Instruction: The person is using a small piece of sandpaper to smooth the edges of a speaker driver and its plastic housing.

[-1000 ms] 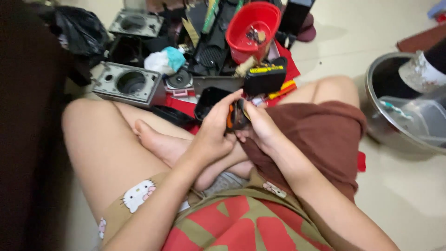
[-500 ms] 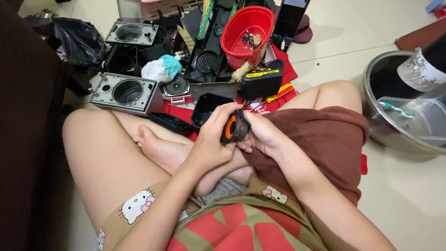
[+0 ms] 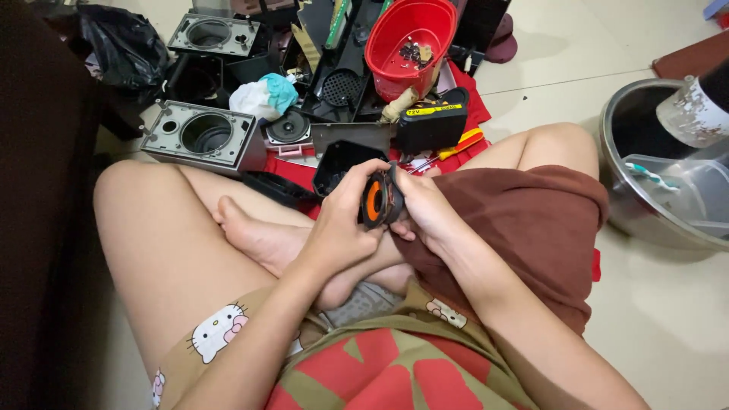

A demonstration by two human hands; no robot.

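Observation:
A small round speaker driver (image 3: 377, 200) with an orange cone and black frame is held on edge above my crossed legs. My left hand (image 3: 342, 220) wraps its left side, fingers curled over the top. My right hand (image 3: 425, 209) grips its right side, thumb on the rim. Both hands touch each other around it. The driver's back is hidden by my right fingers.
Grey speaker boxes (image 3: 201, 137) with round holes lie on the floor ahead. A red bowl (image 3: 410, 42) holds small screws. A black battery pack (image 3: 433, 121), a screwdriver with a yellow and red handle (image 3: 456, 146) and a steel basin (image 3: 661, 175) at right are nearby.
Both hands have turned the speaker driver, so its orange cone faces left and shows more. The hands stay over my legs.

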